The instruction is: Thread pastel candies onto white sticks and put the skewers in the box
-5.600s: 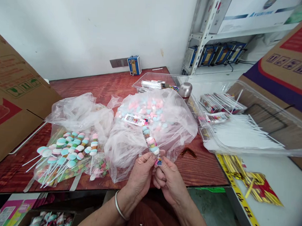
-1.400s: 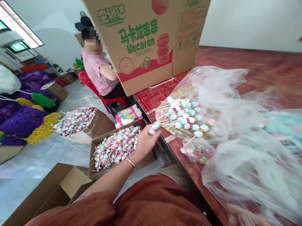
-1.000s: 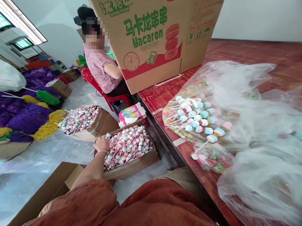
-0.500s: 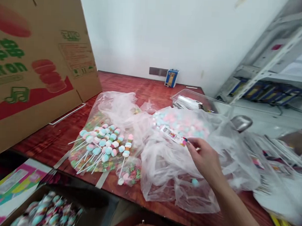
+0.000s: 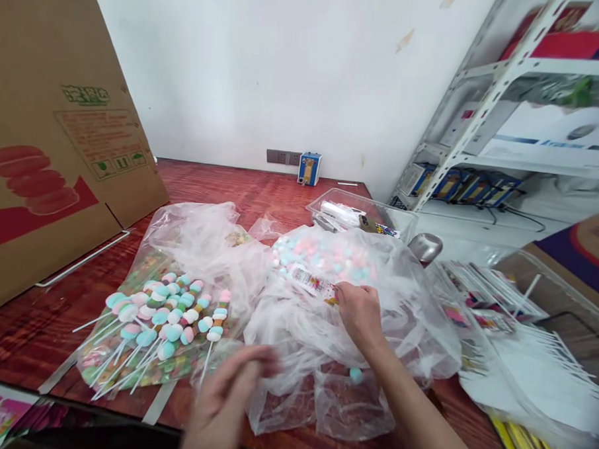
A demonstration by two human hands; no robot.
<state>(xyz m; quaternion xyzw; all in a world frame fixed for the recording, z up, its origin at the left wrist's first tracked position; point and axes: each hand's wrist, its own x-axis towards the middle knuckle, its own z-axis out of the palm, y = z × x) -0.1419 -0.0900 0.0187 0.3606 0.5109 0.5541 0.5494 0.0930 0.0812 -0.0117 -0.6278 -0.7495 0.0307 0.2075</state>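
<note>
My right hand [image 5: 362, 313] pinches one end of a narrow packaging bag [image 5: 313, 283], white with colourful print, above a large clear plastic bag of pink, white and blue marshmallows [image 5: 328, 252]. My left hand [image 5: 235, 397], smeared by motion, is at the bottom centre near a single marshmallow skewer [image 5: 218, 320]; its fingers do not show clearly. To the left, a pile of marshmallow skewers [image 5: 161, 314] on white sticks lies over a clear bag of colourful gummies [image 5: 133, 267]. One loose blue marshmallow [image 5: 356, 375] sits low in the crumpled plastic.
A large cardboard box [image 5: 74, 148] stands on the left of the red wooden table [image 5: 251, 189]. Behind the marshmallow bag is a clear tray [image 5: 364, 204], with a metal scoop [image 5: 425, 248] at its right. A plastic bin of packaging [image 5: 502, 352] and a white shelf [image 5: 483, 107] occupy the right side.
My left hand has come into view from the bottom. The view has swung right and up, while my right hand still holds the packaging bag above the marshmallows.
</note>
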